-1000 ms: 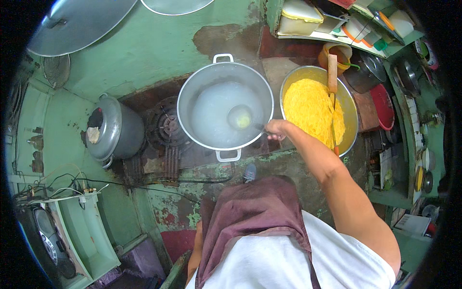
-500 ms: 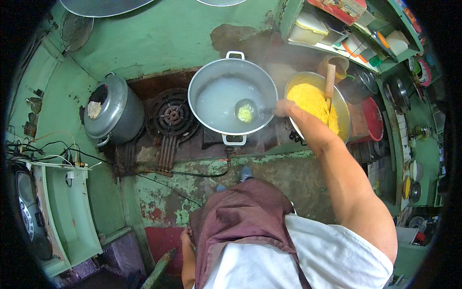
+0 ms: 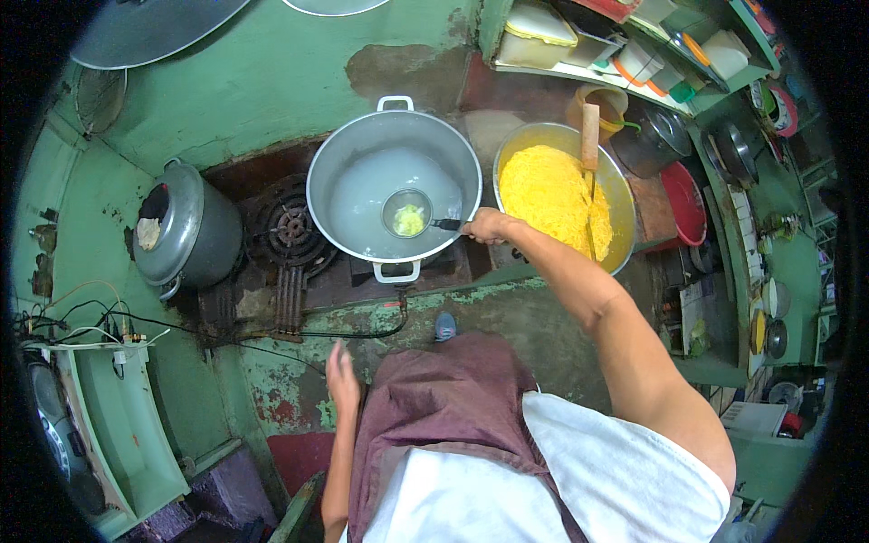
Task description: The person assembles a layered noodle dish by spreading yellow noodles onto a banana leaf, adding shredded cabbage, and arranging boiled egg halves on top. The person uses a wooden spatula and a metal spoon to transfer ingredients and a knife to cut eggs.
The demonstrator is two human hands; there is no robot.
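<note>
At left, left hand [image 3: 342, 376] with fingers loosely extended, apparently holding nothing. Inside the large pot [image 3: 389, 136], strainer [image 3: 405, 197] of pale pieces [image 3: 410, 220]; right hand [image 3: 489, 226] curled around the dark handle [image 3: 446, 223]. Best held level over the cloudy liquid [image 3: 358, 199]. Around, left to right: lidded pot [image 3: 204, 226], burner [image 3: 291, 226], basin [image 3: 620, 204] of yellow shreds [image 3: 548, 195], wooden-handled tool [image 3: 590, 154] across it, crowding the right forearm [image 3: 566, 267].

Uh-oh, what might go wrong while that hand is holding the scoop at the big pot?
The scoop could tip, dropping its pale green bits into the cloudy liquid. The right hand is bare and close to the rim of the pot, so it might get burned if the pot is hot. The tool across the bowl has its wooden handle sticking out, so a bump might knock it.
</note>
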